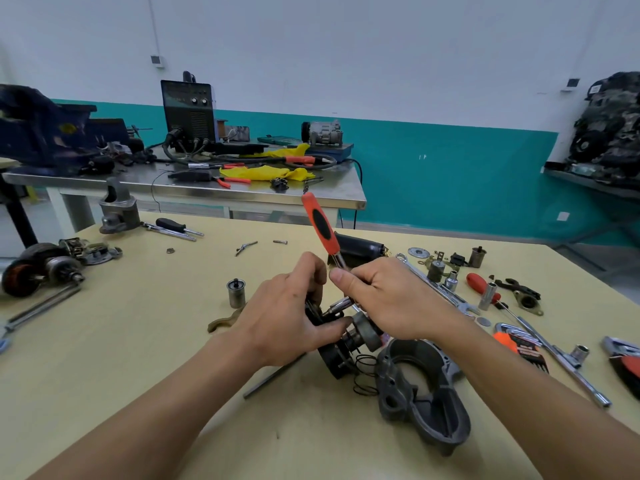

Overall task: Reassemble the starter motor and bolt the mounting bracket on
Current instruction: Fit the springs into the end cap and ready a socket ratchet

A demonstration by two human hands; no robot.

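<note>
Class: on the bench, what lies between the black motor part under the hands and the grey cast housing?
Thin black coil springs lie between the black motor part and the grey cast housing, shown in the head view.

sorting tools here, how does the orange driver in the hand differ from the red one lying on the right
The orange driver stands tilted, grip end up, held by the right hand; the red driver lies flat on the table, untouched. The orange driver's grip has a black inset; the red driver's is plain red. Both are hand drivers.
</note>
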